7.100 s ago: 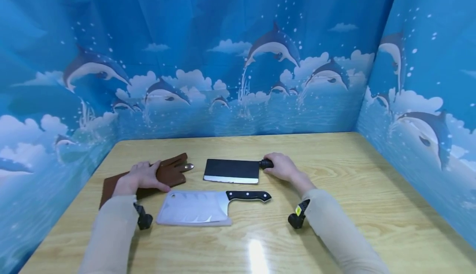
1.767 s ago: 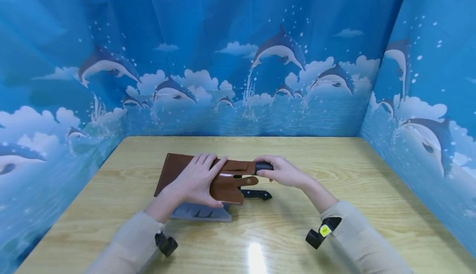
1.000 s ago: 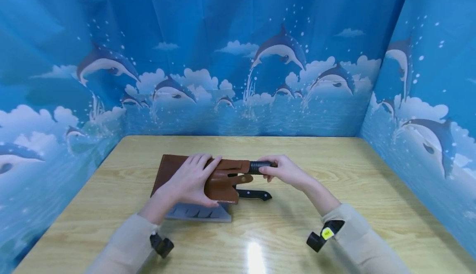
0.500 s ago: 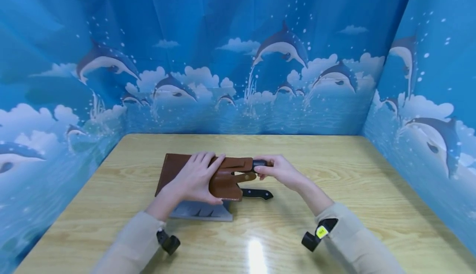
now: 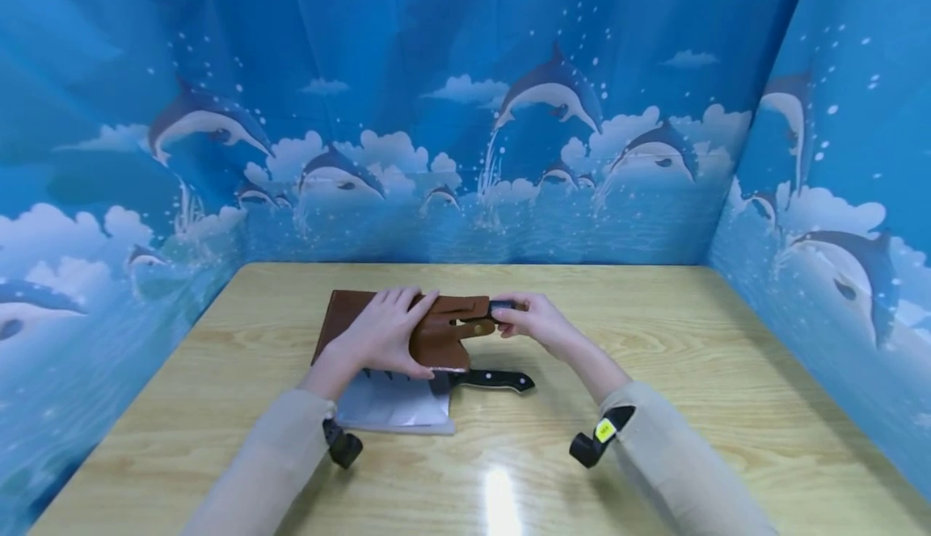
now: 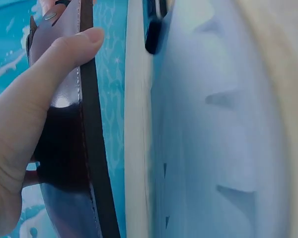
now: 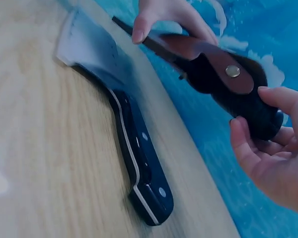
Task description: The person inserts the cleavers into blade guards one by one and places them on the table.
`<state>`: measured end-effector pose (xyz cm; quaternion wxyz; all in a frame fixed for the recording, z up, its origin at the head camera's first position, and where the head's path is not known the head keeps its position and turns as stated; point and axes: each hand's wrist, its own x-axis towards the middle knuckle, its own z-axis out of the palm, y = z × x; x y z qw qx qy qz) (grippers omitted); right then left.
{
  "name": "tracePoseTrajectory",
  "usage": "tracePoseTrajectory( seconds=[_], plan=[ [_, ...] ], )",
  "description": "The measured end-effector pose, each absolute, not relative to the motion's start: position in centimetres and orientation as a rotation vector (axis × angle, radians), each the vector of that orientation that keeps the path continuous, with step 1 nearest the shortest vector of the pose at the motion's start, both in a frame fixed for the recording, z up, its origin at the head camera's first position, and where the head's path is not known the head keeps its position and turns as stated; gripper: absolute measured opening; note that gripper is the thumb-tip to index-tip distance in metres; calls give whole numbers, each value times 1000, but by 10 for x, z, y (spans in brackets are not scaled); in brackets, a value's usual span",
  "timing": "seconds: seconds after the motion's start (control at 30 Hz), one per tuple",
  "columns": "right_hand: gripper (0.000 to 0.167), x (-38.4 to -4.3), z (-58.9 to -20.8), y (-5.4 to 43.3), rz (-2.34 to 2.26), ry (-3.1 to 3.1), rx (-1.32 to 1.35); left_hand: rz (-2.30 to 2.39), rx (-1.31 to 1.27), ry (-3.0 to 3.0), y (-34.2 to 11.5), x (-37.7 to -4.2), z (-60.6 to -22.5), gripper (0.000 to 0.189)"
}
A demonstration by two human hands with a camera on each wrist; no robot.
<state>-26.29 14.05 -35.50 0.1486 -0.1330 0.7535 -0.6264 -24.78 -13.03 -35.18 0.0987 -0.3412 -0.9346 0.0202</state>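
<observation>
In the head view, my left hand (image 5: 381,338) spans a brown leather knife sheath (image 5: 444,346), thumb on its near edge and fingers over the far one. My right hand (image 5: 534,322) holds the black handle (image 7: 253,116) of a cleaver whose blade is hidden inside the sheath. Both wrist views show the sheath raised above the table. Its strap with a metal snap (image 7: 232,72) lies alongside the handle. Just nearer on the table is a second cleaver (image 5: 396,403), with a wide pale blade and a riveted black handle (image 5: 494,380).
The light wood table (image 5: 618,455) ends at a blue curtain (image 5: 407,116) printed with dolphins, at the back and sides. A black wrist camera (image 5: 342,443) sits on the left sleeve, another wrist camera (image 5: 592,443) on the right one.
Seven seconds ago the dark cleaver lay bare and the sheath was at the left; now its blade is inside the sheath. Lately both hands shifted it farther back, uncovering more of the second cleaver.
</observation>
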Motion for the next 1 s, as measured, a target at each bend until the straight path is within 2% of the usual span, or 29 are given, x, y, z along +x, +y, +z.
tracePoseTrajectory(
  seconds=[0.3,0.5,0.73,1.0],
  plan=[
    [46,-292,-370,129,-1930,2116,-218,25,-965,-2880,-129,-279,-363,119],
    [41,-303,-381,119,-1861,2234,-107,19,-915,-2989,-128,-292,-374,119],
    [43,-306,-401,110,-1683,2367,70,2,-865,-3141,-125,-295,-385,119],
    [41,-301,-404,122,-1515,2562,1,-131,-786,-3196,-135,-289,-388,117]
  ],
)
